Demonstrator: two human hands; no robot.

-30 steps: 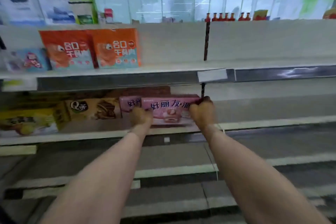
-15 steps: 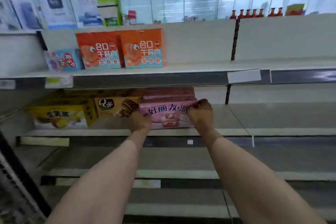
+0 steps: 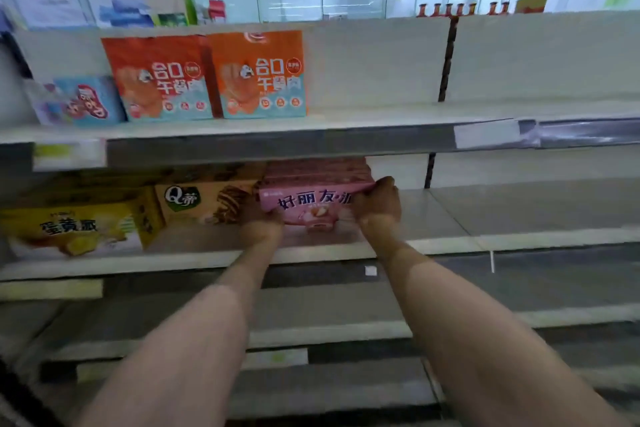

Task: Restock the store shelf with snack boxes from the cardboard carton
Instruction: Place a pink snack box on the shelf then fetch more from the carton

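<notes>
I've got the pink snack box upright on the middle shelf, long face toward me, more pink boxes behind it, brown Q box touching at nine o'clock.

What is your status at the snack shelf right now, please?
Left hand and right hand grip pink snack box at its ends. Box on middle shelf, beside brown box. Nothing blocking.

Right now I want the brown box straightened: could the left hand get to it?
Probably yes. The left hand grips the pink box's left end, right beside the brown box, whose front is uncovered; it would have to let go first.
</notes>
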